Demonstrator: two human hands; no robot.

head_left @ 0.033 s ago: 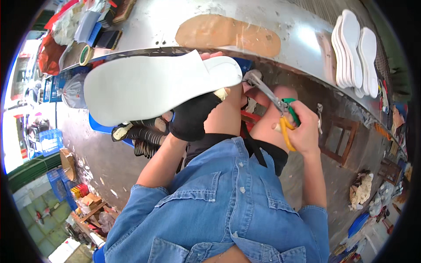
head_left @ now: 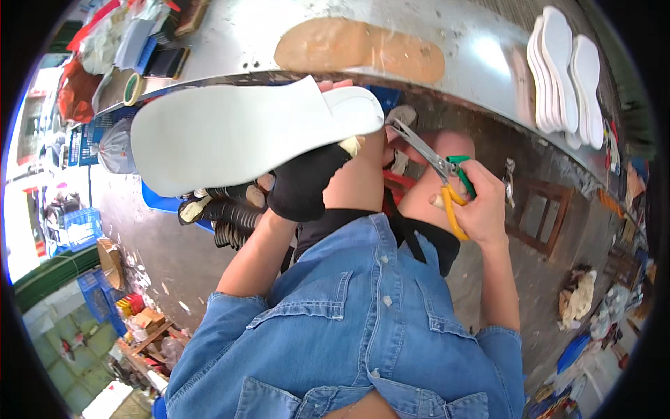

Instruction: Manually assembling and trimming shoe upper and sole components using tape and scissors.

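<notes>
My left hand, in a black glove with pale wrapping at the thumb tip, grips a large white shoe sole from below. Some of its fingertips show past the far edge; the rest hide beneath. The sole's broad end points left, and a stepped, overlapping piece marks its narrow heel end. In my right hand is a pair of scissors with one green and one yellow handle. Their blades point up and left, slightly apart, close to the heel end without visibly touching it.
Across the far side runs a metal workbench bearing a brown sole-shaped sheet. Several white soles are stacked at its right. Tape and bags lie at its left end. A wooden frame rests on the floor at right.
The scissor blades look a little wider apart, with the tip slightly nearer the sole's heel end. The whole view has shifted slightly; both hands keep their hold.
</notes>
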